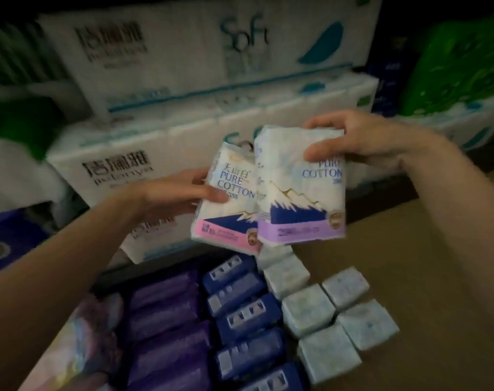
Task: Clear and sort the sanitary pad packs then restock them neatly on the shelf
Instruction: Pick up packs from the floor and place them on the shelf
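Note:
Two white "Pure Cotton" pad packs are held upright side by side above the shelf. My left hand (181,193) grips the pink-banded pack (228,218) by its left edge. My right hand (361,142) grips the purple-banded pack (302,198) by its top right corner; this pack overlaps the pink one in front. Below them, rows of packs lie on the brown shelf board (403,266): purple packs (166,328), dark blue packs (245,314) and pale blue-white packs (324,320).
Large white tissue bundles (161,153) are stacked behind the hands. A green bundle (460,66) stands at the far right and a blue package (6,244) at the left. A pastel pack (85,340) lies at the lower left under my forearm.

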`<state>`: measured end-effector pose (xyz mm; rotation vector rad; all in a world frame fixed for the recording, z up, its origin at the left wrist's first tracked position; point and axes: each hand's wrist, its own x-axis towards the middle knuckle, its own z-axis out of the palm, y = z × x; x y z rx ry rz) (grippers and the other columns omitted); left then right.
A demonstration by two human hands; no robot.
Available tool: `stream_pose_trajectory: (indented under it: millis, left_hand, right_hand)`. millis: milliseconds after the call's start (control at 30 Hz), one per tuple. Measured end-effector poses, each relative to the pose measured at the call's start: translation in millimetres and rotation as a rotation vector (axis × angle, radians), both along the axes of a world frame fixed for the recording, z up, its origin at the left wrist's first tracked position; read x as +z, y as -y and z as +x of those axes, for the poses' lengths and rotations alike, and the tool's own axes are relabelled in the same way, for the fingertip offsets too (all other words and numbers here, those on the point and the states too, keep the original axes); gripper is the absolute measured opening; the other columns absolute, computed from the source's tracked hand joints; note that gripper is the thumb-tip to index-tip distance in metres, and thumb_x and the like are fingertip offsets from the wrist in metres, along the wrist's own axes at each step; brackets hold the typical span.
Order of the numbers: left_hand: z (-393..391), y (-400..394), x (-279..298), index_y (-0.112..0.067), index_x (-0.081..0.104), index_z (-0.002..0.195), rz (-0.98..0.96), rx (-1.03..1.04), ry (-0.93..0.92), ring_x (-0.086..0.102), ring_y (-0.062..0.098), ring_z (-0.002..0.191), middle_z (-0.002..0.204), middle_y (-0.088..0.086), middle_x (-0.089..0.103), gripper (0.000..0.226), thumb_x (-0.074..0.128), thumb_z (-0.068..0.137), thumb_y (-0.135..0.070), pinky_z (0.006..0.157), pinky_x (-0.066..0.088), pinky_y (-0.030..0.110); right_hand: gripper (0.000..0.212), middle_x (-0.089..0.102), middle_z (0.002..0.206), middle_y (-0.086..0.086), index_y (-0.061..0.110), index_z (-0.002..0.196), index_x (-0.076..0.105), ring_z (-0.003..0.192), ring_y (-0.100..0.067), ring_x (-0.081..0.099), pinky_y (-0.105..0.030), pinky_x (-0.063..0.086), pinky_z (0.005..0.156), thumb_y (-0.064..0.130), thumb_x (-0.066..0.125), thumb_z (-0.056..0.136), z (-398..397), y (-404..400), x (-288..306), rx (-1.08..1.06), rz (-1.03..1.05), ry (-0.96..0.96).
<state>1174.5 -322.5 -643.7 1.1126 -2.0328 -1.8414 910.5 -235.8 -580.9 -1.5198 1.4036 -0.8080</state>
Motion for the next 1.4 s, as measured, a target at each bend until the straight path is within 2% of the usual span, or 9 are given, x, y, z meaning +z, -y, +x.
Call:
stream_pose_trajectory:
  millis: [167, 300, 400, 500, 600, 800, 900, 1100, 1400]
  left_hand:
    - [32.4, 3.0, 98.3, -0.014, 0.055, 0.123, -0.203, 0.186, -0.226, 0.064, 0.028, 0.105, 0.114, 0.009, 0.068, 0.070, 0.075, 0.061, -0.040, 0.096, 0.049, 0.042]
    - [68.2, -4.3, 185.5, -0.015, 0.059, 0.120, -0.340, 0.328, -0.440, 0.068, 0.024, 0.095, 0.107, 0.009, 0.071, 0.052, 0.068, 0.076, -0.042, 0.082, 0.057, 0.037]
    - [95.7, 0.0, 247.2, -0.014, 0.061, 0.114, -0.442, 0.416, -0.524, 0.071, 0.018, 0.081, 0.096, 0.006, 0.073, 0.042, 0.051, 0.087, -0.045, 0.059, 0.057, 0.028]
    - [110.1, 18.9, 287.7, -0.013, 0.056, 0.123, -0.532, 0.468, -0.571, 0.069, 0.021, 0.094, 0.105, 0.006, 0.071, 0.046, 0.049, 0.092, -0.046, 0.074, 0.057, 0.035]
    - [108.0, 37.2, 310.0, -0.015, 0.047, 0.129, -0.580, 0.451, -0.564, 0.068, 0.022, 0.097, 0.109, 0.005, 0.070, 0.045, 0.050, 0.094, -0.042, 0.081, 0.055, 0.040]
    - [93.0, 64.5, 363.3, -0.036, 0.024, 0.140, -0.688, 0.298, -0.303, 0.056, 0.014, 0.109, 0.122, -0.006, 0.056, 0.064, 0.059, 0.086, -0.034, 0.089, 0.044, 0.034]
    - [71.6, 90.5, 371.7, -0.039, 0.026, 0.140, -0.678, 0.323, -0.263, 0.051, 0.015, 0.115, 0.126, -0.006, 0.054, 0.062, 0.059, 0.089, -0.025, 0.090, 0.044, 0.033]
    - [19.7, 151.6, 331.4, -0.029, 0.034, 0.140, -0.515, 0.443, -0.266, 0.053, 0.022, 0.116, 0.129, 0.005, 0.053, 0.069, 0.058, 0.084, 0.003, 0.084, 0.052, 0.033]
    - [-19.8, 201.9, 318.1, -0.033, 0.025, 0.144, -0.530, 0.465, -0.071, 0.049, 0.024, 0.120, 0.133, 0.004, 0.050, 0.082, 0.064, 0.079, -0.003, 0.101, 0.044, 0.048]
  right_hand:
    - [0.040, 0.073, 0.072, 0.005, 0.015, 0.087, 0.056, 0.063, -0.009, 0.069, -0.022, 0.055, 0.054, 0.035, 0.071, 0.055, 64.6, 9.7, 84.9, -0.228, -0.450, 0.326]
    - [0.041, 0.071, 0.087, 0.001, 0.020, 0.098, 0.053, 0.072, -0.012, 0.071, -0.029, 0.056, 0.064, 0.049, 0.069, 0.074, 133.3, 23.9, 149.5, -0.342, -0.691, 0.337]
    - [0.038, 0.070, 0.089, 0.000, 0.018, 0.108, 0.052, 0.078, -0.015, 0.070, -0.031, 0.055, 0.066, 0.051, 0.053, 0.089, 175.9, 41.8, 196.4, -0.215, -0.750, 0.319]
    - [0.052, 0.071, 0.099, -0.003, 0.014, 0.128, 0.046, 0.083, -0.017, 0.070, -0.031, 0.055, 0.068, 0.050, 0.050, 0.091, 200.3, 60.2, 232.4, -0.009, -0.637, 0.431]
    - [0.035, 0.072, 0.095, -0.001, 0.018, 0.112, 0.053, 0.082, -0.016, 0.070, -0.029, 0.056, 0.070, 0.044, 0.053, 0.089, 198.8, 74.9, 251.3, 0.058, -0.682, 0.382]
    - [0.045, 0.067, 0.101, -0.003, 0.017, 0.111, 0.046, 0.081, -0.012, 0.070, -0.023, 0.057, 0.066, 0.041, 0.063, 0.076, 162.9, 109.8, 277.4, -0.025, -0.834, 0.263]
    - [0.059, 0.064, 0.099, -0.002, 0.014, 0.112, 0.042, 0.079, -0.010, 0.067, -0.022, 0.057, 0.064, 0.043, 0.064, 0.067, 141.5, 135.7, 285.1, -0.046, -0.918, 0.168]
    - [0.045, 0.058, 0.090, 0.009, 0.021, 0.109, 0.039, 0.074, -0.002, 0.062, -0.015, 0.050, 0.054, 0.037, 0.068, 0.079, 98.6, 199.1, 262.1, -0.134, -0.875, -0.156]
    - [0.053, 0.044, 0.124, 0.001, 0.023, 0.122, 0.037, 0.105, -0.009, 0.045, -0.024, 0.045, 0.084, 0.043, 0.066, 0.082, 67.5, 242.7, 250.4, -0.107, -0.834, -0.456]
